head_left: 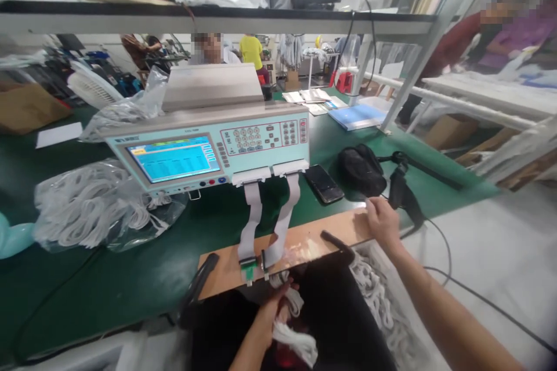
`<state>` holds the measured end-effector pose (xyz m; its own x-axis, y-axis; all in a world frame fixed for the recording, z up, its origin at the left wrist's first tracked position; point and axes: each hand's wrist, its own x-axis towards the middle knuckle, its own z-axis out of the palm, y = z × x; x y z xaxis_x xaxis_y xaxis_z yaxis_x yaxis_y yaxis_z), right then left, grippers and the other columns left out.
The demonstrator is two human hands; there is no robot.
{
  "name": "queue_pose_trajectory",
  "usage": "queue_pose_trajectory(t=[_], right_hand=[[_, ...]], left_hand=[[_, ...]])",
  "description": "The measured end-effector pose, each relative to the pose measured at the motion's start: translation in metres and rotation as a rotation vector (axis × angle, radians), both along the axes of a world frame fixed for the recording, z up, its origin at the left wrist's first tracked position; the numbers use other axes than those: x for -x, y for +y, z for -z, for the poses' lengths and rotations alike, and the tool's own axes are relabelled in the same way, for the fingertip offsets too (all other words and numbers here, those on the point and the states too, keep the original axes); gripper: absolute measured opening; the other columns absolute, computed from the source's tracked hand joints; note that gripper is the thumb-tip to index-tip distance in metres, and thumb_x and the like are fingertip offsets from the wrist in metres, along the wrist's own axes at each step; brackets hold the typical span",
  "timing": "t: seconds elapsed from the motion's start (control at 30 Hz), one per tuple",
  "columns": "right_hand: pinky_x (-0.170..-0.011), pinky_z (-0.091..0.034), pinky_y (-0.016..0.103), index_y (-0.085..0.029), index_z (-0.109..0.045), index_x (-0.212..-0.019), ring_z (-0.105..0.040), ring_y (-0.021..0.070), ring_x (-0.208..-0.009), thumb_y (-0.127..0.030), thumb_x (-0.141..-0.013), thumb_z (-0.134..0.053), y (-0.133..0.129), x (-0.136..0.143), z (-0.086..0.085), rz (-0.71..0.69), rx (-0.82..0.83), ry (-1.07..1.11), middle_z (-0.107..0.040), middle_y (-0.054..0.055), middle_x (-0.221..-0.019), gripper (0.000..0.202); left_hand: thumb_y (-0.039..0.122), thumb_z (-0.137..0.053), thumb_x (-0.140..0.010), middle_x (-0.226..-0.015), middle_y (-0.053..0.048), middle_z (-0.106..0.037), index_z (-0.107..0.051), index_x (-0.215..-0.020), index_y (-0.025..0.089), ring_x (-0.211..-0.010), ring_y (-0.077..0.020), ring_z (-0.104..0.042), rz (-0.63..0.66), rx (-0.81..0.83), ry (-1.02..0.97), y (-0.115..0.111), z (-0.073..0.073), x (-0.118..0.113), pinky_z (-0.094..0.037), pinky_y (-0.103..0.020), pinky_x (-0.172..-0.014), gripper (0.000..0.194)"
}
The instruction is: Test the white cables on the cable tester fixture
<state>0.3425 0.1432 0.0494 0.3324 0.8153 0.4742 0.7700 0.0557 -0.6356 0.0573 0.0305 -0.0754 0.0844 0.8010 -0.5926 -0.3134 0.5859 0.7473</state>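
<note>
Bench (pixel 209 226) carries board (pixel 304 236), right fingers (pixel 373 207) at its end, hold unclear; left fingers (pixel 282 290) grip cable (pixel 296 342) below, which tugging could snag.

Bottom centre, the left hand (pixel 275 307) holds a white cable bundle (pixel 296 343); right of centre, the right hand (pixel 383 221) is at one end of a board (pixel 307 233). A lit screen (pixel 176 160) shows left of centre.

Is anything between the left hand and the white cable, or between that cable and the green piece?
Nothing visible separates the left hand from the white cable. In this view, the right gray ribbon's lower end stands between the cable and green piece; depth is unclear.
</note>
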Motion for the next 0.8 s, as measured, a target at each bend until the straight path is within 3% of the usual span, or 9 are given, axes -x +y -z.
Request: queue_pose_trajectory(t=[0.07, 0.1, 0.17, 0.23, 0.4, 0.5, 0.67, 0.73, 0.8], right_hand=[[-0.066, -0.042, 0.032, -0.017, -0.058, -0.083, -0.053, 0.0190, -0.067, -0.033, -0.085, -0.044, -0.028, 0.022, -0.011, -0.102, -0.113, -0.052, -0.058, 0.006, -0.076, 0.021], [-0.068, -0.043, 0.031, -0.018, -0.058, -0.087, -0.054, 0.0183, -0.069, -0.027, -0.086, -0.045, -0.046, 0.036, -0.015, -0.229, -0.128, -0.047, -0.058, 0.006, -0.078, 0.016], [-0.070, -0.044, 0.029, -0.021, -0.057, -0.097, -0.056, 0.0178, -0.074, -0.020, -0.086, -0.046, -0.081, 0.068, -0.017, -0.547, -0.056, -0.009, -0.059, 0.005, -0.082, 0.016], [-0.062, -0.044, 0.026, -0.020, -0.056, -0.104, -0.055, 0.0158, -0.068, -0.018, -0.085, -0.048, -0.110, 0.098, -0.012, -0.710, 0.075, 0.071, -0.056, 0.002, -0.077, 0.021], [-0.060, -0.041, 0.025, -0.020, -0.056, -0.100, -0.050, 0.0137, -0.064, -0.018, -0.082, -0.052, -0.138, 0.142, 0.007, -0.801, 0.195, 0.312, -0.051, 0.000, -0.074, 0.018], [-0.062, -0.039, 0.025, -0.020, -0.054, -0.081, -0.048, 0.0137, -0.067, -0.021, -0.085, -0.048, -0.141, 0.155, 0.015, -0.810, 0.160, 0.456, -0.049, 0.000, -0.074, 0.008], [-0.057, -0.038, 0.023, -0.020, -0.046, -0.076, -0.044, 0.0115, -0.059, -0.033, -0.090, -0.044, -0.136, 0.165, 0.025, -0.803, 0.353, 0.870, -0.045, -0.003, -0.066, 0.019], [-0.057, -0.039, 0.023, -0.020, -0.045, -0.077, -0.044, 0.0113, -0.059, -0.034, -0.091, -0.042, -0.133, 0.164, 0.026, -0.848, 0.394, 0.850, -0.046, -0.003, -0.065, 0.021], [-0.058, -0.039, 0.023, -0.019, -0.047, -0.078, -0.046, 0.0115, -0.060, -0.032, -0.092, -0.041, -0.130, 0.162, 0.024, -0.911, 0.409, 0.735, -0.049, -0.003, -0.066, 0.020]], left_hand=[[0.048, -0.069, -0.069, -0.043, 0.004, -0.054, -0.066, -0.094, 0.008, -0.025, -0.0017, -0.027, -0.013, -0.049, 0.023, -0.018, -0.006, -0.004, -0.022, -0.016, -0.028, 0.047], [0.050, -0.070, -0.066, -0.050, 0.001, -0.060, -0.065, -0.097, 0.009, -0.024, -0.0006, -0.026, -0.035, -0.083, 0.051, -0.026, -0.012, -0.006, -0.019, -0.015, -0.027, 0.051], [0.052, -0.072, -0.062, -0.068, -0.006, -0.069, -0.065, -0.099, 0.010, -0.025, -0.0007, -0.031, -0.069, -0.140, 0.138, -0.036, -0.028, -0.007, -0.021, -0.016, -0.026, 0.056], [0.053, -0.074, -0.058, -0.071, -0.007, -0.071, -0.068, -0.093, 0.009, -0.031, -0.0048, -0.042, -0.066, -0.185, 0.211, -0.041, -0.048, -0.008, -0.030, -0.017, -0.029, 0.056], [0.053, -0.073, -0.058, -0.062, -0.005, -0.070, -0.072, -0.081, 0.009, -0.057, -0.0202, -0.063, -0.045, -0.320, 0.357, -0.050, -0.085, -0.008, -0.051, -0.024, -0.051, 0.050], [0.047, -0.072, -0.063, -0.078, -0.008, -0.074, -0.072, -0.086, 0.010, -0.077, -0.0258, -0.066, -0.020, -0.387, 0.417, -0.057, -0.088, -0.006, -0.053, -0.027, -0.069, 0.044], [0.039, -0.070, -0.066, -0.094, -0.010, -0.073, -0.070, -0.097, 0.013, -0.087, -0.0260, -0.065, -0.033, -0.467, 0.417, -0.068, -0.088, 0.009, -0.051, -0.030, -0.079, 0.040], [0.041, -0.069, -0.065, -0.099, -0.010, -0.070, -0.069, -0.101, 0.016, -0.073, -0.0204, -0.066, 0.035, -0.473, 0.360, -0.069, -0.093, 0.019, -0.053, -0.026, -0.066, 0.044], [0.048, -0.066, -0.066, -0.085, -0.007, -0.070, -0.068, -0.101, 0.016, -0.043, -0.0099, -0.053, 0.024, -0.348, 0.300, -0.069, -0.098, 0.030, -0.043, -0.019, -0.039, 0.047]])
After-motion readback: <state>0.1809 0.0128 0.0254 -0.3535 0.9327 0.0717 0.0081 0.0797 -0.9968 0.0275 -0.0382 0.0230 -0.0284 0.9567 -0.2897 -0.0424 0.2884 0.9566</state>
